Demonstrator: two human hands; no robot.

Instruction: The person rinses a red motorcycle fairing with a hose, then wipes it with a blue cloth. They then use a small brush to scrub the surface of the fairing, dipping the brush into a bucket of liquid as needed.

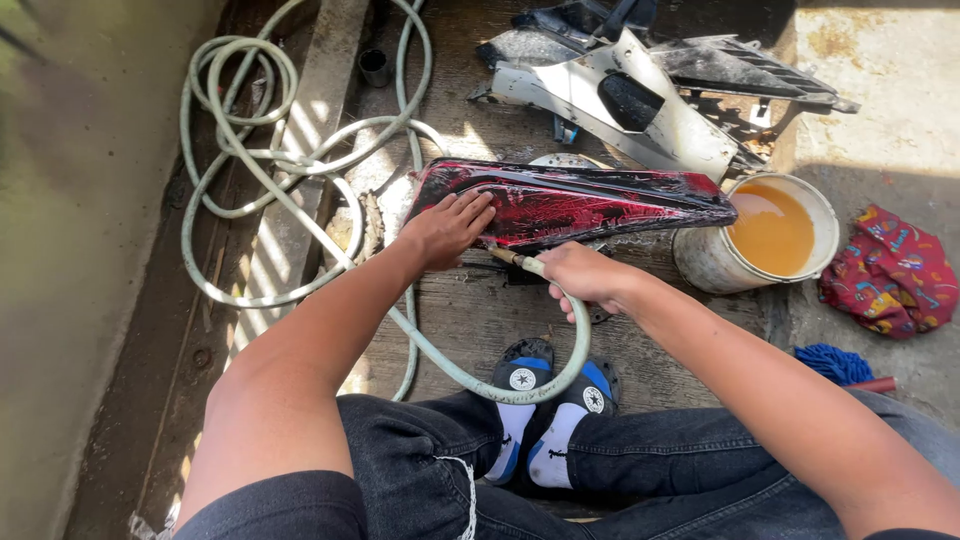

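L hand (447, 228) flat, open on red panel (570, 205); R hand (583, 277) clamped on hose (470, 375). Best: aim nozzle low, steady panel.

A long red and black panel (570, 203) is lying flat on the wet floor, mid-scene, its wide end pointing left and its narrow tip reaching right, close to a bucket. Its glossy surface is looking wet and streaked. A pale green hose (480, 375) is curving in a loop near the feet, its metal nozzle end pointing left at the panel's near edge, while the rest is lying coiled far left on the floor.
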